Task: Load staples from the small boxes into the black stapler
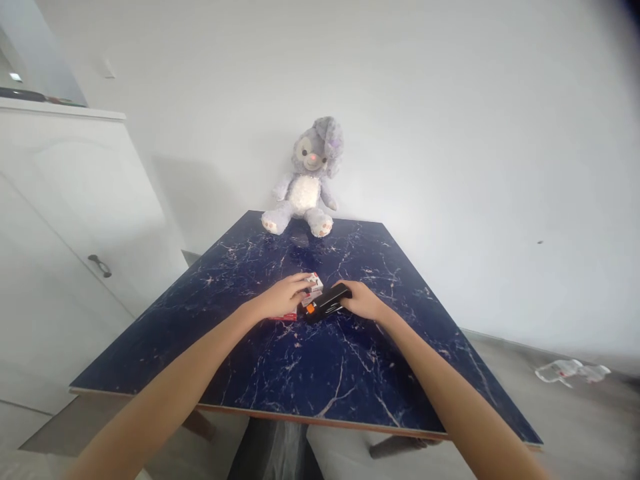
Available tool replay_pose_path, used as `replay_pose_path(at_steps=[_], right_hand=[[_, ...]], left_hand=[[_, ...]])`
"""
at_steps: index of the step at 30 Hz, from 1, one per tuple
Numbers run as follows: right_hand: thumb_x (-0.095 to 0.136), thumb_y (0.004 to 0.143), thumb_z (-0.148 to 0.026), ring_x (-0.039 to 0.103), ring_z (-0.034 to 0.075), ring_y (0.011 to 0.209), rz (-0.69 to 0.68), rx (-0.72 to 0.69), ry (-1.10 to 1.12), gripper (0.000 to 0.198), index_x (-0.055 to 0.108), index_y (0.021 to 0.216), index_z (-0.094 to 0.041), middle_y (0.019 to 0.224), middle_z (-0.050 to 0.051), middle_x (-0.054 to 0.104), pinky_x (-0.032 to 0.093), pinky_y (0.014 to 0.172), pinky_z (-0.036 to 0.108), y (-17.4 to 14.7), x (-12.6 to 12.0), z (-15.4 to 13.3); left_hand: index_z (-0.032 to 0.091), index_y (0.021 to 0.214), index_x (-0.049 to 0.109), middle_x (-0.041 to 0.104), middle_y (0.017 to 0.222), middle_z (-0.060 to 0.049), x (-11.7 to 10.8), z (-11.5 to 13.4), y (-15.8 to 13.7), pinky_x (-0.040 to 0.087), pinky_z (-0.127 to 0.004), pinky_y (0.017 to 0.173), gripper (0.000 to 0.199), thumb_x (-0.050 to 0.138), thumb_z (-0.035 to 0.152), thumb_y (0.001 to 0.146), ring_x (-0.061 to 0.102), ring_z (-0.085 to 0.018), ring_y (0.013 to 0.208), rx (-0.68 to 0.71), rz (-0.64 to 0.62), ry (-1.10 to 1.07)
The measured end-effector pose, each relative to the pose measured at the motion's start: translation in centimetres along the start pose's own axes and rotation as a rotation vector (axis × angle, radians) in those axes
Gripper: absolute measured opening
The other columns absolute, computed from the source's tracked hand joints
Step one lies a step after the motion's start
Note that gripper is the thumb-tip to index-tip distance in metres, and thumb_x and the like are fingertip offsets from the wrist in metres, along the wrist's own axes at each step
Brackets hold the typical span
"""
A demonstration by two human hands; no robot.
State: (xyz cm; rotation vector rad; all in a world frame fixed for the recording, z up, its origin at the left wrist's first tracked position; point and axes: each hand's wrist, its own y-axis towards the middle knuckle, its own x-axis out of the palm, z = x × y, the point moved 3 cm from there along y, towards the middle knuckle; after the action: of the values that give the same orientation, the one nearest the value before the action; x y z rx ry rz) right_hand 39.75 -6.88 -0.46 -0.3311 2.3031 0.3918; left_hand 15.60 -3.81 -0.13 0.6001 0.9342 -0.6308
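So the person's right grip [364,300] is closed around the far right end of a black box [327,303] with an orange patch, tilted over the middle of the blue marbled surface [300,380]. Left grip [287,293] has its fingers over a little white-and-red box [314,283] just beside it, can't tell if it's actually clamped on. Plush toy [305,193] sits at the back edge.
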Motion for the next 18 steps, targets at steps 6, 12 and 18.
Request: replay_pose_path(at_steps=[6, 12, 18], right_hand=[[0.072, 0.076, -0.029, 0.064, 0.018, 0.079, -0.065, -0.014, 0.002, 0.024, 0.068, 0.098, -0.022, 0.092, 0.001, 0.07, 0.045, 0.069, 0.027, -2.3, -1.5, -0.2], [0.074, 0.079, -0.036, 0.063, 0.018, 0.078, 0.078, 0.017, -0.12, 0.021, 0.065, 0.091, -0.022, 0.088, 0.002, 0.068, 0.044, 0.069, 0.028, -2.0, -0.4, 0.8], [0.071, 0.082, -0.04, 0.062, 0.02, 0.08, 0.211, 0.036, -0.23, 0.024, 0.062, 0.093, -0.021, 0.087, 0.003, 0.066, 0.045, 0.069, 0.03, -1.2, 1.2, 1.2]], left_hand=[[0.032, 0.148, 0.047, 0.047, 0.151, -0.008, -3.5, -0.6, -1.5, 0.046, -0.039, 0.104, 0.064, 0.059, 0.054, 0.089, 0.051, -0.032, 0.133, -0.086, -0.119, -0.078], [0.039, 0.141, 0.054, 0.054, 0.143, -0.005, -4.1, -1.0, -2.3, 0.048, -0.038, 0.1, 0.083, 0.08, 0.058, 0.065, 0.053, -0.033, 0.128, -0.089, -0.322, -0.084], [0.034, 0.139, 0.058, 0.056, 0.14, -0.005, -3.8, -1.2, -2.1, 0.048, -0.033, 0.096, 0.079, 0.08, 0.054, 0.065, 0.057, -0.031, 0.121, -0.082, -0.291, -0.083]])
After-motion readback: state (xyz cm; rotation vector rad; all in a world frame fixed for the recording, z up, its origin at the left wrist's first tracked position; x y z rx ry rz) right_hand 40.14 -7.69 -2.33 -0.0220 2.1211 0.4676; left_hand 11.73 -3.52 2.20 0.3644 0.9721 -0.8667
